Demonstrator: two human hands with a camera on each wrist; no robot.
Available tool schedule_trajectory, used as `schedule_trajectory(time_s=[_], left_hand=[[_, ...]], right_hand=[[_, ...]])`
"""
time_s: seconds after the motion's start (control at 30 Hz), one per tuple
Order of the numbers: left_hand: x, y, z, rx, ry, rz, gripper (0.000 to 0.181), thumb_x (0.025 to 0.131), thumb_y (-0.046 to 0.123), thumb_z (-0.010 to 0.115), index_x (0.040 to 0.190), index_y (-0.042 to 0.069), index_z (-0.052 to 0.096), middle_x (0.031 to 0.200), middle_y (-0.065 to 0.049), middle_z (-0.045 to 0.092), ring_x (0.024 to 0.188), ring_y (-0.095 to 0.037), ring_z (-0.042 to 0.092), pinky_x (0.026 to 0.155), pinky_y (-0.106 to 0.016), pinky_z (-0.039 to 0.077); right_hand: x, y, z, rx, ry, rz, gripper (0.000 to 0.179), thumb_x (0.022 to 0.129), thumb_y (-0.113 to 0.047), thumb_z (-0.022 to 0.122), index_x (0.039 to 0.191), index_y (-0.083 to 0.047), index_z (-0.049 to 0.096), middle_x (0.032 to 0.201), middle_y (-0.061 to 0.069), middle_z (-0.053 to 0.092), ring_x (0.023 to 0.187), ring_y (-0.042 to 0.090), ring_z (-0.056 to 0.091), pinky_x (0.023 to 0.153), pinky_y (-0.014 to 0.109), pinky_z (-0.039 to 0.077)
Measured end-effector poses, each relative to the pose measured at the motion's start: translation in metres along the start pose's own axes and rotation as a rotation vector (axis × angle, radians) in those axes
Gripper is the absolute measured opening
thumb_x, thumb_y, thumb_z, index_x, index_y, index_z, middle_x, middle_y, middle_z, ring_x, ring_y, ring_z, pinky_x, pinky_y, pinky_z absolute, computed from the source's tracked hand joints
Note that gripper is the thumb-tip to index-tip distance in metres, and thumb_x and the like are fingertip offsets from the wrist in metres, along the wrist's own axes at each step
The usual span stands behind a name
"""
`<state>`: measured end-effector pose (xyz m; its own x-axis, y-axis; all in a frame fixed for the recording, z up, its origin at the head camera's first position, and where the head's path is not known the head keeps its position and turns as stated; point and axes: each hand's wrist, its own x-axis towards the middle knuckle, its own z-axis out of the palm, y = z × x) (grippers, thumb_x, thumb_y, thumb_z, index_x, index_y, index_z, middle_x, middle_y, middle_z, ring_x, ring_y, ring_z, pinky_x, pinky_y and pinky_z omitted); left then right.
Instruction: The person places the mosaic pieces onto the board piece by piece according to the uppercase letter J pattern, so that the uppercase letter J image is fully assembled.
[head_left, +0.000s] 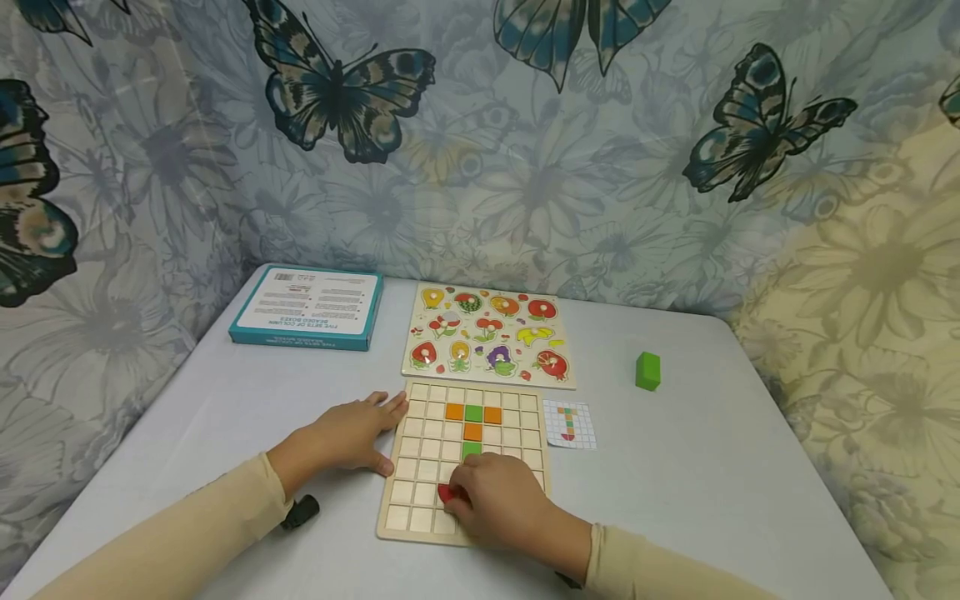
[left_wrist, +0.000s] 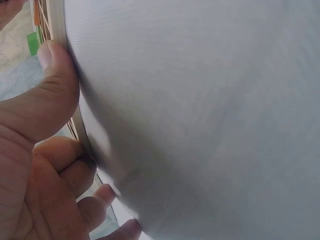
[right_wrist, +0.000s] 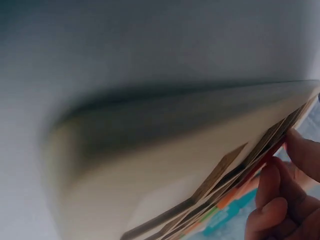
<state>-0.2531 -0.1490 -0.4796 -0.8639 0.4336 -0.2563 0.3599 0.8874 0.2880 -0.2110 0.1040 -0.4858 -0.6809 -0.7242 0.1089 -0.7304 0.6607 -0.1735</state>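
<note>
A wooden grid board [head_left: 403, 492] lies flat, with orange and green square tiles [head_left: 473, 432] set in its upper middle cells. Low on the board, my right hand [head_left: 501, 500] pinches a red piece [head_left: 446, 493] between thumb and fingers, and covers part of it. In the right wrist view, the red piece [right_wrist: 266, 159] is right at the board's surface. My left hand [head_left: 348, 433] rests along the board's left edge, fingers spread; in its wrist view the thumb [left_wrist: 61, 82] touches the side. Right of the board lies a small pattern card [head_left: 557, 433] with a coloured figure.
Behind the grid board lies a fruit puzzle board [head_left: 480, 382]. A teal-edged box [head_left: 307, 304] sits at the back left of the white table, and a green block [head_left: 648, 372] stands on the right. A dark object [head_left: 302, 512] is beside my left forearm.
</note>
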Motion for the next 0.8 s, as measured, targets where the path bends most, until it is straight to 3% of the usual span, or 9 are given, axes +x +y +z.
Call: schedule_trajectory(time_s=[0.23,0.8], left_hand=[[0.0012,0.0003,0.0003,0.000,0.002,-0.001,0.098,0.072,0.043,0.083,0.151,0.007,0.038,0.158,-0.005,0.030,0.143,-0.036,0.026,0.103,-0.055,0.036],[0.0041,-0.0023,0.0045,0.015,-0.009,-0.016,0.099,0.072,0.045,0.083,0.152,0.010,0.037,0.158,-0.002,0.029,0.144,-0.034,0.025,0.106,-0.055,0.033]], right_hand=[[0.0038,0.0000,-0.0029,0.057,-0.064,0.083,0.015,0.086,-0.033,0.075,0.081,-0.020,0.068,0.066,-0.017,0.047,0.058,0.000,0.044,0.051,0.020,0.038],[0.0000,0.0013,-0.0081,0.073,-0.121,0.124,0.017,0.085,-0.034,0.073,0.085,-0.018,0.067,0.068,-0.016,0.049,0.058,0.003,0.045,0.052,0.022,0.039]])
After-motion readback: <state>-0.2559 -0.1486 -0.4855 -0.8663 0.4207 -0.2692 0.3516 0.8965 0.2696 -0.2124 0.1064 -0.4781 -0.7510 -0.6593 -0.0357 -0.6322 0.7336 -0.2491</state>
